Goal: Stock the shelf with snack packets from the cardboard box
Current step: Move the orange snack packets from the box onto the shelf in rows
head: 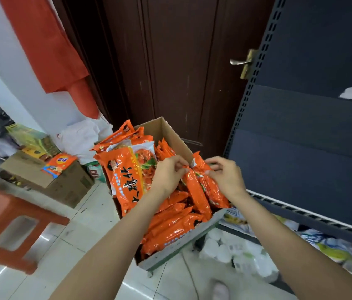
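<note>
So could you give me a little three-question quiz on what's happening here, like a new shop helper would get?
1. True or false: both hands are on orange packets over the cardboard box.
2. The stool is: A blue, B red, C green?
3. Fill in: behind the box stands a dark wooden ____.

Key:
1. True: left hand and right hand pinch orange packets.
2. B.
3. door.

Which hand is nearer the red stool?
Left. The left hand is over the box, on the side toward the stool; the right hand is farther, toward the shelf.
</note>
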The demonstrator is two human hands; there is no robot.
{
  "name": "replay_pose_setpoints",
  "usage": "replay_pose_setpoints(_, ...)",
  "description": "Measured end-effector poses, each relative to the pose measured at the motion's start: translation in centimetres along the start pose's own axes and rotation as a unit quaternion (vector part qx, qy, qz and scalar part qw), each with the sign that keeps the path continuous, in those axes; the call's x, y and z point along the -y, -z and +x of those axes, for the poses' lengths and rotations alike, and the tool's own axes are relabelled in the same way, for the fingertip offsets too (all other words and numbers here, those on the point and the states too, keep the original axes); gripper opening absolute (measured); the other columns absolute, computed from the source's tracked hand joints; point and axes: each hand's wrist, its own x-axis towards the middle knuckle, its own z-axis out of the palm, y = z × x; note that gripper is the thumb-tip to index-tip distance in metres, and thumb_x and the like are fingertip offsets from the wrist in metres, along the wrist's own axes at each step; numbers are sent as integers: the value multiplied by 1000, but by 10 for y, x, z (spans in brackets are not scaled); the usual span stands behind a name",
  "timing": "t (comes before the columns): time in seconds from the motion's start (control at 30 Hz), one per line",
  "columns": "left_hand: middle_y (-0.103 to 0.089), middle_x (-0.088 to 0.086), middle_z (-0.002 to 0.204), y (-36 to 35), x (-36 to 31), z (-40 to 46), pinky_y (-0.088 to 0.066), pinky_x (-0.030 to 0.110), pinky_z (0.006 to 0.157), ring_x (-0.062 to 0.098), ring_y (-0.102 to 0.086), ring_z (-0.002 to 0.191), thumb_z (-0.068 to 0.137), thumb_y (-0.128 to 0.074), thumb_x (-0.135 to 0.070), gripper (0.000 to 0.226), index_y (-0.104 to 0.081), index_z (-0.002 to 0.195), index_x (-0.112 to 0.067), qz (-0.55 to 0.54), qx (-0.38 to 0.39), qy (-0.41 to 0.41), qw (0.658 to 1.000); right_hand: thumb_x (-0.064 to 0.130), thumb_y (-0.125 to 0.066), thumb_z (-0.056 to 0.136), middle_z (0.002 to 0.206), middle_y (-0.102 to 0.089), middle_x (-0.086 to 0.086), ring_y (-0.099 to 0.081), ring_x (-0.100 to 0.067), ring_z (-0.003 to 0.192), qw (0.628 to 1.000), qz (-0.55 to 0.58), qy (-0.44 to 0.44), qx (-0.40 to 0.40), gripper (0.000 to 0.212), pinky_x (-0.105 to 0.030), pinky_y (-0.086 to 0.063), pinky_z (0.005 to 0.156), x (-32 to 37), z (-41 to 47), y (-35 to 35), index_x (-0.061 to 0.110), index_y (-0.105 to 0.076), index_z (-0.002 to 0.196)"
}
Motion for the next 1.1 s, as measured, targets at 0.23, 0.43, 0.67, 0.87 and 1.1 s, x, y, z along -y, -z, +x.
replay_pose_setpoints(0.23, -67, -6, 88, 22, -61, -3, -48, 16, 76, 2, -59, 83, 85, -65, -18, 9, -69, 92, -20, -18, -29, -143, 989, 4, -63, 84, 82, -67, 13, -63, -1, 79, 990, 106, 33, -82, 20, -15, -49, 70, 28, -26, 61, 23, -66, 87)
replay_pose_setpoints(0.43, -66, -8, 85, 6, -147, -8, -50, 24, 76, 6, -61, 82, 85, -65, -20, 8, -70, 91, -20, -30, -26, -245, 969, 7, -64, 85, 86, -69, 5, -65, -8, 84, 980, 129, 38, -144, 21, -25, -51, 74, 17, -53, 141, 27, -63, 79)
replay_pose_setpoints(0.67, -67, -11, 83, -97, -252, -24, -53, 28, 76, 3, -62, 80, 85, -65, -24, 6, -69, 89, -22, -43, 17, -277, 960, 7, -65, 84, 82, -71, -3, -68, -16, 79, 965, 122, 1, -233, 15, -36, -55, 76, -55, -104, 268, 22, -65, 79)
replay_pose_setpoints(0.87, -68, -11, 82, -216, -339, -48, -55, 34, 75, 5, -63, 79, 84, -66, -26, 2, -67, 84, -26, -54, 44, -249, 966, 10, -66, 84, 80, -71, 0, -68, -14, 77, 951, 78, -49, -295, 18, -37, -56, 75, -146, -142, 389, 26, -64, 77)
replay_pose_setpoints(1.1, -66, -12, 78, -329, -427, -48, -55, 34, 71, 7, -63, 78, 85, -65, -29, 5, -67, 86, -24, -50, 85, -225, 969, 13, -69, 81, 75, -70, 0, -67, -16, 74, 904, 47, -124, -406, 22, -40, -55, 77, -245, -159, 499, 31, -63, 71)
